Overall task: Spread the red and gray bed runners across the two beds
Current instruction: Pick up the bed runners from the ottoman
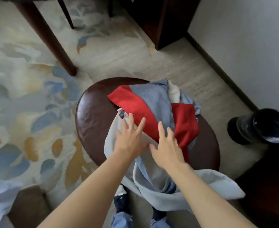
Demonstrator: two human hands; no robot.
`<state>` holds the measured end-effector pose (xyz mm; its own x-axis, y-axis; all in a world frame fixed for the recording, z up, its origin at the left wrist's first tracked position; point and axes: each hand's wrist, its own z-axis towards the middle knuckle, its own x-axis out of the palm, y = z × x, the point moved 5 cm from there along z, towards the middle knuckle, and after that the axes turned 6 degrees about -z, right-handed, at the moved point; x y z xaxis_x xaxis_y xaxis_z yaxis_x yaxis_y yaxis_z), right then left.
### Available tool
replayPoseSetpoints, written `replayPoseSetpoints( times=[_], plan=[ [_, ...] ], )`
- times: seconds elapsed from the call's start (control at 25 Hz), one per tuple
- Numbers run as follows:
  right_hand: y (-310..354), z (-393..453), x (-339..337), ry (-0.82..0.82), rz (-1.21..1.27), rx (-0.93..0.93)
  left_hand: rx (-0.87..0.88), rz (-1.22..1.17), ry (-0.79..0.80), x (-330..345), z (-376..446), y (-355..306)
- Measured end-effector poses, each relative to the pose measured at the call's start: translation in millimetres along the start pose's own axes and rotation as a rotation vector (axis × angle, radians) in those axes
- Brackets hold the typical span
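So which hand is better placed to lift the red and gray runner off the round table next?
Probably the right hand: its fingers lie on the red and gray runner bunched on the round table. The left hand rests mostly on the pale cloth beside it.

Hotel-style bedroom, patterned carpet [28, 99], dark wood round table [92, 116], lined waste bin [259, 127], dark baseboard [221, 69]

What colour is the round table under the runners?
Dark reddish-brown, glossy round table, seen in the head view.
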<state>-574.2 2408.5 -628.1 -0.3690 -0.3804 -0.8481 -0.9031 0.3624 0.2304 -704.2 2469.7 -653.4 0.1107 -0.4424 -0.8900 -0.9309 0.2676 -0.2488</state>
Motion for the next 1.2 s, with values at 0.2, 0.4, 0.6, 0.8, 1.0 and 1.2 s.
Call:
replayPoseSetpoints(
  times=[0.2,0.4,0.6,0.8,1.0,1.2],
  plan=[
    [2.1,29.8,48.6,0.035,0.163,0.052,0.127,-0.026,0.049,49.9,15.7,8.3],
    [6.1,26.7,38.3,0.010,0.417,0.029,0.422,-0.037,-0.133,41.1,-10.8,-23.8],
    [23.7,11.5,-5.5,-0.068,0.576,-0.020,0.396,-0.258,-0.240,-7.0,-30.2,-29.1],
    [67.3,-8.5,-100.3,-0.162,0.549,-0.202,0.350,-0.329,-0.397,-95.3,-46.2,-34.4],
    [128.1,-45.2,-205.1,-0.220,0.463,-0.443,0.313,-0.289,-0.604,-212.9,-85.3,-37.5],
    [214.9,-123.0,-278.3,-0.283,0.373,-0.735,0.123,-0.292,-0.843,-305.5,-168.4,-7.5]
  ],
)
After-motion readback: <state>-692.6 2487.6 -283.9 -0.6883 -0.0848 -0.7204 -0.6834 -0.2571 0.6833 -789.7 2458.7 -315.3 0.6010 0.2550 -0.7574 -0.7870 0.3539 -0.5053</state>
